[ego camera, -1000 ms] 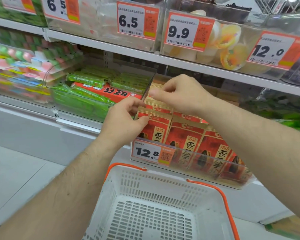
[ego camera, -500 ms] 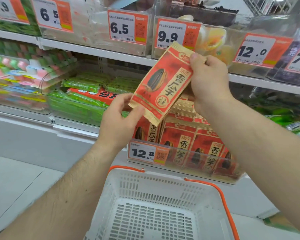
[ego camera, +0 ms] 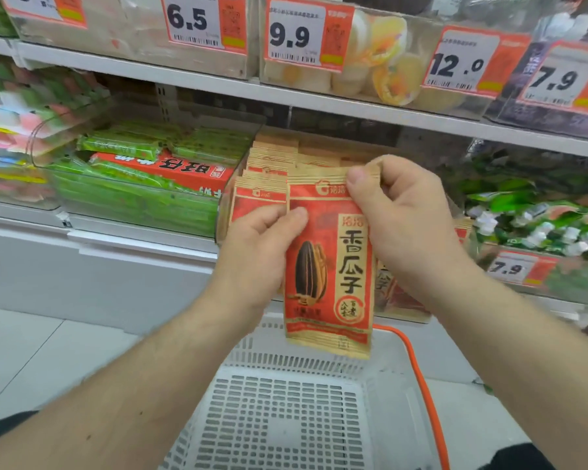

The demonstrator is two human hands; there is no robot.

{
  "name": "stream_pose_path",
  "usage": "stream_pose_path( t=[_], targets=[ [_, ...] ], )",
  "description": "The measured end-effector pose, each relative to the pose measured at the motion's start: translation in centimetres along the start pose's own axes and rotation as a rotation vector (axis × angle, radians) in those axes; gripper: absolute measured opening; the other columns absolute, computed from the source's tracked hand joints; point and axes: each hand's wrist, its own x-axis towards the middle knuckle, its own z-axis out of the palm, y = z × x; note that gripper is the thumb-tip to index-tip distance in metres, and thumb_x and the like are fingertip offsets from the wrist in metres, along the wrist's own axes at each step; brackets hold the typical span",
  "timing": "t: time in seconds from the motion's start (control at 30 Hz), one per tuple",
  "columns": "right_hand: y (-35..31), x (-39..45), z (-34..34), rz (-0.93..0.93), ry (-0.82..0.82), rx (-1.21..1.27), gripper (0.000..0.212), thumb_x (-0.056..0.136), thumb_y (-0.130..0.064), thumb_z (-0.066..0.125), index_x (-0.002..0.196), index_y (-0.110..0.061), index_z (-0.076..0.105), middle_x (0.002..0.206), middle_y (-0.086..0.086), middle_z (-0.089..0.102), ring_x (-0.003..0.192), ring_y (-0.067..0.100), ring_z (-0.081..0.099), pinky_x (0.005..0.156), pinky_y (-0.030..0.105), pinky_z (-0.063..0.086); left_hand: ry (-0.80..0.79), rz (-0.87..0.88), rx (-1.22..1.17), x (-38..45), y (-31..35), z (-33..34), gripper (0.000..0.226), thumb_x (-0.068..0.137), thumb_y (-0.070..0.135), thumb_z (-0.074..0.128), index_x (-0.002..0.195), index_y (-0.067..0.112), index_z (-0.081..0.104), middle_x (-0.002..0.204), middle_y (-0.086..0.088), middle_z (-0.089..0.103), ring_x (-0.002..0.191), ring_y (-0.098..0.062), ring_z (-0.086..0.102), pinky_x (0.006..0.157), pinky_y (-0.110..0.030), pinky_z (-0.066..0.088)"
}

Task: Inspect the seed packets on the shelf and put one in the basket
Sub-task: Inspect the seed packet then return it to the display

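Both hands hold one red and tan seed packet [ego camera: 330,266] upright, its printed face toward the camera, showing a dark striped seed and large black characters. The right hand [ego camera: 404,215] pinches the packet's top right corner between thumb and curled fingers. The left hand [ego camera: 258,252] grips the packet's left edge, thumb lying across the front near the upper left. The packet hangs in the air in front of the lower shelf's front edge, with its bottom edge over the far rim of the white basket [ego camera: 286,412], not inside it. The basket has a slotted floor and an orange handle [ego camera: 421,385] running along its right side.

Behind the held packet, more seed packets [ego camera: 269,178] of the same kind stand in rows in a clear bin on the lower shelf [ego camera: 143,239]. To their left, another clear bin holds green wrapped packs [ego camera: 129,198] and a red box [ego camera: 170,169]. To the right lie green packs behind a 7.9 price tag [ego camera: 510,268], too blurred to read more. The upper shelf [ego camera: 218,86] carries clear bins with price tags reading 6.5 [ego camera: 190,20], 9.9 [ego camera: 292,33], 12.0 [ego camera: 462,64] and 7.9.
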Motion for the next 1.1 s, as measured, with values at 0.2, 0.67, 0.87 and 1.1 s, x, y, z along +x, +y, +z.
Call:
stream_pose_path(
  t=[0.2,0.67,0.87,1.1],
  targets=[
    [4.0,-3.0,-1.0,0.159,-0.005,-0.044,0.021,0.099,-0.02,0.059,0.078,-0.019,0.062,0.077,0.01,0.073,0.071,0.03,0.072,0.06,0.048,0.059,-0.03,-0.29,-0.075,-2.0,-2.4,1.6,0.019,0.101,0.017,0.053,0.101,0.012,0.071,0.09,-0.008,0.077,0.075,-0.019,0.074,0.057,-0.027,0.057],
    [8.7,-5.1,-1.7,0.447,-0.108,0.142,0.028,0.098,-0.021,0.057,0.073,-0.012,0.062,0.057,-0.001,0.067,0.054,0.011,0.065,0.05,0.025,0.052,-0.009,-0.5,-0.014,-1.5,-4.8,0.6,0.018,0.095,0.02,0.062,0.106,0.011,0.073,0.094,-0.009,0.077,0.074,-0.018,0.069,0.055,-0.029,0.054],
    [9.5,-5.4,-2.3,0.535,-0.143,0.176,0.042,0.103,-0.028,0.049,0.086,0.004,0.071,0.077,0.018,0.074,0.063,0.024,0.069,0.057,0.032,0.057,0.01,-0.561,-0.043,-1.7,-5.7,0.4,0.022,0.093,0.019,0.064,0.111,0.009,0.072,0.098,-0.011,0.077,0.075,-0.017,0.069,0.05,-0.026,0.053],
    [9.9,-5.6,-2.9,0.516,-0.281,0.014,0.039,0.1,-0.026,0.054,0.076,-0.002,0.072,0.071,0.013,0.074,0.058,0.019,0.062,0.055,0.031,0.05,0.071,-0.546,-0.093,-1.7,-6.1,0.2,0.021,0.093,0.016,0.063,0.111,0.008,0.071,0.091,-0.007,0.077,0.07,-0.015,0.071,0.049,-0.025,0.053]
  ],
)
